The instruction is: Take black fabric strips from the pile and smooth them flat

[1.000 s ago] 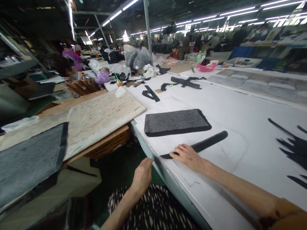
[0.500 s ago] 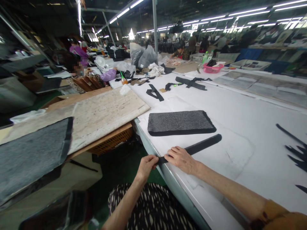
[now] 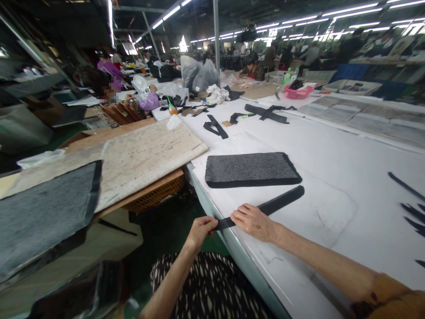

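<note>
A long black strip (image 3: pixel 282 200) lies slantwise on the white table (image 3: pixel 332 159), its near end reaching the table's edge. My left hand (image 3: pixel 202 230) pinches that near end between thumb and fingers at the edge. Just right of it, my right hand (image 3: pixel 250 220) rests on the strip with its fingers bent and close together, pressing or gripping it. Beyond the strip lies a dark grey ribbed panel (image 3: pixel 252 169) with black borders, flat and not touched by either hand.
Black strips (image 3: pixel 217 127) and crossed black pieces (image 3: pixel 267 114) lie farther back. A pink basket (image 3: pixel 299 92) stands behind them. On the left are a worn board (image 3: pixel 146 155) and a grey felt sheet (image 3: pixel 49 212). A person (image 3: pixel 109 95) sits beyond the board.
The view has shifted slightly. The strip's far end has drawn a little toward me and the left; both hands keep nearly the same pose on it.
</note>
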Demonstrator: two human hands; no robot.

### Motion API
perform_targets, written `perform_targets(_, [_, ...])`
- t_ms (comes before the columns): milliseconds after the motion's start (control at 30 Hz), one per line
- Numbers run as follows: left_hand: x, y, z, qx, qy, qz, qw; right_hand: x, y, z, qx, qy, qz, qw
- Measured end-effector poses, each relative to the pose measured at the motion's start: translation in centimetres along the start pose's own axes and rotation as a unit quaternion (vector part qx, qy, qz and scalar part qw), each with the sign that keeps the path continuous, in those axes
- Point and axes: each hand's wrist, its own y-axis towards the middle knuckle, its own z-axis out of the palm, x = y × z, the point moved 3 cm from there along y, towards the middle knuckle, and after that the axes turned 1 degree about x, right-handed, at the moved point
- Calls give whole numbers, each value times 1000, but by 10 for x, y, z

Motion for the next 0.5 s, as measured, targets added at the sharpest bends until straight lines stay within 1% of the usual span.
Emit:
perform_targets(267, [17, -3, -16, -16, 13, -17, 1000, -5, -13, -4, -27, -4, 16, 1000])
perform_targets(400, [29, -3, -21, -26, 10, -28, 999, -8, -20, -8, -46, -1, 15, 999])
perform_targets(500, [41, -2, -28, -42, 6, -37, 998, -11, -26, -10, -53, 7, 24, 998])
